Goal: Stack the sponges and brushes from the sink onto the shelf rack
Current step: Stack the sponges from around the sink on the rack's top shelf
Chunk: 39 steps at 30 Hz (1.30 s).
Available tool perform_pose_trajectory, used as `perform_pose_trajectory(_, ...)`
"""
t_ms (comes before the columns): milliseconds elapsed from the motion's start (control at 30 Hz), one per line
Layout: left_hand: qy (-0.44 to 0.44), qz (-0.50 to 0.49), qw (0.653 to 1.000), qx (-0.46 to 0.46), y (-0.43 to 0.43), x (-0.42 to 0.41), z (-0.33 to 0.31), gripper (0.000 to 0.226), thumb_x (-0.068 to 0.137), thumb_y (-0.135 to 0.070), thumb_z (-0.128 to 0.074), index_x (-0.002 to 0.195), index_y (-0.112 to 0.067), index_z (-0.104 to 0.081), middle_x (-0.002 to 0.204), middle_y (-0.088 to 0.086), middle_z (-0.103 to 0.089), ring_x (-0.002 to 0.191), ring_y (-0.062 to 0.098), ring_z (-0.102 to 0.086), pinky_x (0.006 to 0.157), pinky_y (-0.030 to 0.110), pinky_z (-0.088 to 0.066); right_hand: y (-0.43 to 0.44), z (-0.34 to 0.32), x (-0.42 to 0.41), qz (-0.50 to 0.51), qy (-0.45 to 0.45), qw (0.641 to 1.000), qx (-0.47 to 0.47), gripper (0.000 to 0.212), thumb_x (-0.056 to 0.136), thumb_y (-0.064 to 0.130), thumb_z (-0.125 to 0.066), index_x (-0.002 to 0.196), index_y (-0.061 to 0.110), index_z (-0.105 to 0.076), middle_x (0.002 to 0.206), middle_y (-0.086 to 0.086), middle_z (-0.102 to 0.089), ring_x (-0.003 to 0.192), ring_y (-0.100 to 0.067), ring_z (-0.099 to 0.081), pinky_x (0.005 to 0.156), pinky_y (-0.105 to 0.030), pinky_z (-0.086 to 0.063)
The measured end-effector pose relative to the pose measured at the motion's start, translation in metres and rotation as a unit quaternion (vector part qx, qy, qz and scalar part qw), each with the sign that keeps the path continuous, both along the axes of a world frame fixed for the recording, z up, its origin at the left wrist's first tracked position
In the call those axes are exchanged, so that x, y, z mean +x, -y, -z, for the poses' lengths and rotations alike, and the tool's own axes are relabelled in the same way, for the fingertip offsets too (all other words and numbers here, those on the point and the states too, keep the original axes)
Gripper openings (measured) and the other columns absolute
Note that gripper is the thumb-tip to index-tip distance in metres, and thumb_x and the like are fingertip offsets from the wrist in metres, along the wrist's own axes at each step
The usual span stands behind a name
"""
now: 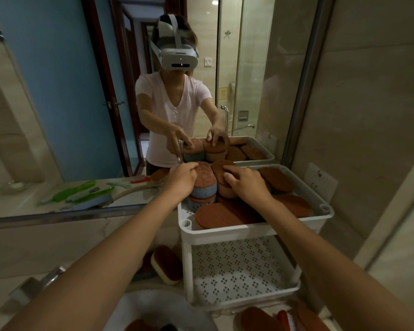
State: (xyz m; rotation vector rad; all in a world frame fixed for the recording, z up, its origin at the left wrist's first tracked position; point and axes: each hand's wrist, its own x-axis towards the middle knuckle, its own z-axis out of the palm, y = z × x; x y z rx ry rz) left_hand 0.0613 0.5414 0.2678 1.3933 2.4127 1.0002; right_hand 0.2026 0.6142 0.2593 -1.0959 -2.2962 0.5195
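Observation:
A white two-tier shelf rack [253, 229] stands against the mirror. Its top tray holds several oval sponges with brown scouring faces. My left hand [181, 180] grips the side of a blue sponge stack [204, 187] at the tray's back left. My right hand [245, 185] lies curled over a tan sponge stack [225, 191] beside it. More brown sponges [221, 215] lie flat in the front of the tray. The lower tier [239, 271] has nothing on it.
A cream sponge [167, 265] leans by the rack's left leg. More sponges and a red brush [283, 317] lie in the sink at the bottom edge. A tap [34, 286] sits lower left. The mirror [81, 91] shows me and green-handled brushes.

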Motion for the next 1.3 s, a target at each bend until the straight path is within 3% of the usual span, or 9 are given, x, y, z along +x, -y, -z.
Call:
perform_pose_trajectory(133,-0.018,0.002,1.000,-0.017,0.000,0.002,-0.005,0.042,0.097,-0.013,-0.035,0.137,-0.014,-0.047,0.144,0.014,-0.045,0.130,0.031,-0.044,0.103,0.036,-0.039,0.000,-0.008,-0.004,-0.016,0.062,0.998,0.029,0.033,0.094,0.025,-0.046,0.123,0.014,-0.059,0.119,-0.016,-0.063,0.107,-0.032,-0.058,0.087,-0.039,-0.046)
perform_pose_trajectory(233,-0.015,0.002,0.999,-0.039,-0.001,0.009,-0.010,0.045,0.097,-0.034,-0.040,0.136,-0.015,-0.048,0.141,0.015,-0.048,0.127,0.032,-0.046,0.102,0.040,-0.042,0.000,-0.010,-0.006,-0.020,0.076,0.996,0.032,0.029,0.094,0.022,-0.044,0.111,0.010,-0.063,0.111,-0.017,-0.064,0.101,-0.035,-0.059,0.076,-0.035,-0.044)
perform_pose_trajectory(333,0.008,-0.009,0.995,-0.098,-0.004,0.017,-0.015,0.064,0.085,-0.054,-0.050,0.137,-0.019,-0.042,0.141,0.014,-0.046,0.125,0.033,-0.047,0.098,0.040,-0.045,-0.001,-0.007,-0.003,-0.012,0.054,0.998,0.013,0.034,0.095,0.025,-0.044,0.125,0.015,-0.058,0.122,-0.014,-0.062,0.111,-0.033,-0.056,0.086,-0.037,-0.045)
perform_pose_trajectory(500,-0.013,-0.001,0.994,-0.107,-0.004,0.023,-0.020,0.051,0.086,-0.040,-0.055,0.130,-0.014,-0.048,0.136,0.013,-0.050,0.123,0.032,-0.048,0.094,0.036,-0.043,-0.002,0.004,-0.002,0.001,0.038,0.999,-0.011,0.039,0.097,0.032,-0.039,0.133,0.022,-0.050,0.134,-0.016,-0.053,0.119,-0.033,-0.052,0.098,-0.039,-0.043)
perform_pose_trajectory(667,-0.014,0.038,0.994,-0.099,0.002,0.033,-0.023,0.040,0.098,-0.028,-0.037,0.130,-0.008,-0.050,0.140,0.018,-0.046,0.128,0.032,-0.043,0.100,0.035,-0.037,-0.002,-0.001,-0.002,-0.024,0.056,0.997,-0.055,0.043,0.099,0.029,-0.033,0.140,0.019,-0.040,0.147,-0.015,-0.040,0.135,-0.033,-0.035,0.110,-0.038,-0.029)
perform_pose_trajectory(833,-0.017,-0.015,0.998,-0.052,0.010,0.025,-0.017,0.046,0.100,-0.033,-0.026,0.140,-0.014,-0.039,0.148,0.019,-0.035,0.135,0.033,-0.035,0.106,0.039,-0.032,0.016,-0.011,0.006,-0.001,-0.036,0.999,-0.029,0.041,0.097,0.024,-0.039,0.136,0.016,-0.047,0.145,-0.016,-0.036,0.134,-0.032,-0.036,0.109,-0.038,-0.030)
perform_pose_trajectory(1133,0.029,-0.032,0.992,0.122,0.112,0.061,-0.001,0.028,0.096,-0.017,-0.041,0.113,-0.011,-0.062,0.110,0.005,-0.063,0.095,0.015,-0.056,0.077,0.026,-0.040,0.136,0.019,0.039,-0.030,-0.218,0.970,0.100,0.026,0.081,0.008,-0.047,0.100,0.003,-0.065,0.105,-0.011,-0.060,0.092,-0.016,-0.056,0.079,-0.019,-0.045)
perform_pose_trajectory(1200,0.068,-0.046,0.988,0.127,0.144,0.071,0.027,0.027,0.094,-0.018,-0.043,0.111,-0.013,-0.064,0.110,0.005,-0.066,0.100,0.019,-0.060,0.084,0.029,-0.047,0.168,0.048,0.048,-0.040,-0.236,0.968,0.077,0.025,0.079,0.005,-0.048,0.096,0.003,-0.065,0.098,-0.010,-0.061,0.086,-0.009,-0.053,0.075,-0.011,-0.040)
perform_pose_trajectory(1300,0.116,-0.056,0.986,0.101,0.186,0.085,0.078,0.026,0.092,-0.014,-0.045,0.110,-0.013,-0.063,0.106,0.006,-0.068,0.094,0.016,-0.062,0.081,0.026,-0.047,0.209,0.105,0.060,-0.031,-0.205,0.978,-0.012,0.027,0.079,0.002,-0.050,0.100,0.002,-0.066,0.097,-0.014,-0.062,0.086,-0.015,-0.057,0.079,-0.023,-0.046)
